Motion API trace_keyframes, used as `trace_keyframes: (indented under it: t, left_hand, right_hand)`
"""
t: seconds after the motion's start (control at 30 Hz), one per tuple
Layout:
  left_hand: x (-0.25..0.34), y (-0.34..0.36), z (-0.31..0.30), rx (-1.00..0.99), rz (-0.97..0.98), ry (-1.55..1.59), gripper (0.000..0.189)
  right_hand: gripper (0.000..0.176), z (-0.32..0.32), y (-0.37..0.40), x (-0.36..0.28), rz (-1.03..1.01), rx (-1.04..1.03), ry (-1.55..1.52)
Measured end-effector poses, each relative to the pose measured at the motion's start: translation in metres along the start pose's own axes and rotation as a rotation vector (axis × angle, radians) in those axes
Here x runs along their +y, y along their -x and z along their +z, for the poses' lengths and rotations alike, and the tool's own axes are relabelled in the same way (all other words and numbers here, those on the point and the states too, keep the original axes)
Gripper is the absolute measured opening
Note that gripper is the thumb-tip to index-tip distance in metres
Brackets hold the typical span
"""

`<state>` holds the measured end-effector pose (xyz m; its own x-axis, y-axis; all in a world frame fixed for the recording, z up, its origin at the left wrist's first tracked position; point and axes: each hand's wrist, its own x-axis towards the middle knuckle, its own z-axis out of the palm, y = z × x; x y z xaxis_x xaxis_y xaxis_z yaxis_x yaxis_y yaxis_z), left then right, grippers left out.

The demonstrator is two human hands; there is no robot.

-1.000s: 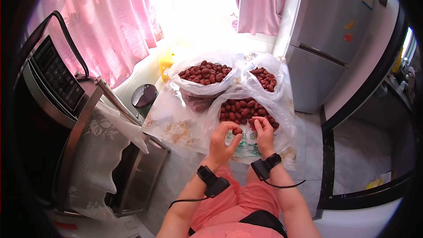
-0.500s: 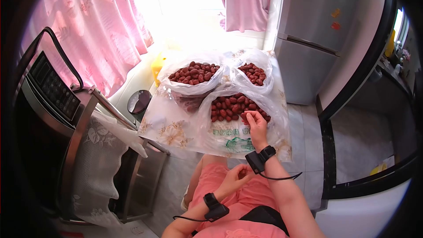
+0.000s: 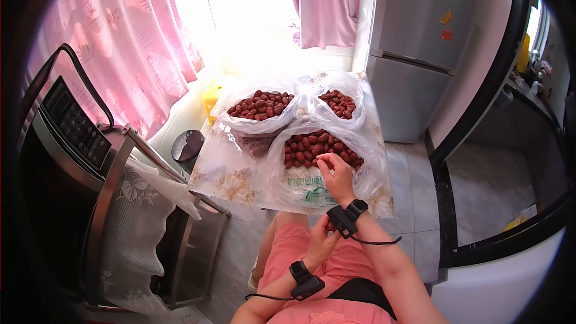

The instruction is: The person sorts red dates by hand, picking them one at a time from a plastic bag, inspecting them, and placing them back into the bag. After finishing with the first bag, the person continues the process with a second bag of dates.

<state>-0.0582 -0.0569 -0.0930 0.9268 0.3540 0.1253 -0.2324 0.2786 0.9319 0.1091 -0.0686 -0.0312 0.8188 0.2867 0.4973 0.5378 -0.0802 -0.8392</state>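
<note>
Three clear plastic bags of red dates stand on the table: the front bag [image 3: 372, 150], the back left bag [image 3: 240, 125] and the smaller back right bag [image 3: 354, 121]. My right hand [image 3: 337, 179] reaches over the front bag, thumb and fingers pinched on a red date at the near edge of the loose dates [image 3: 306, 147]. Green print shows on this bag's near side. My left hand [image 3: 323, 243] is curled above my lap, with a dark red date [image 3: 329, 226] at its fingers. The black wrist device on my right arm partly hides those fingers.
The table [image 3: 231, 183] has a flowered cover. A black appliance with a button panel [image 3: 75, 123] stands on a metal rack at left, draped with lace cloth [image 3: 129, 222]. A dark round bin [image 3: 187, 145], yellow object [image 3: 211, 99] and grey fridge [image 3: 414, 72] surround the table.
My right hand has shifted left along the near edge of the dates. My left hand has risen toward the right wrist. The view has tilted slightly.
</note>
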Motion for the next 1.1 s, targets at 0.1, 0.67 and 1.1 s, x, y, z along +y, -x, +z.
trace_keyframes:
  t: [0.1, 0.67, 1.1]
  left_hand:
    - [0.000, 0.004, 0.001, 0.005, 0.002, -0.027, 0.031]
    - [0.032, 0.010, -0.003, -0.046, 0.120, -0.398, 0.023]
    - [0.056, -0.013, -0.007, -0.162, 0.131, -0.490, 0.048]
  right_hand:
    - [0.012, -0.004, 0.000, -0.005, -0.130, -0.102, 0.117]
    - [0.012, -0.011, 0.010, -0.005, -0.245, -0.212, 0.186]
    - [0.014, -0.010, 0.007, 0.007, -0.125, -0.117, 0.163]
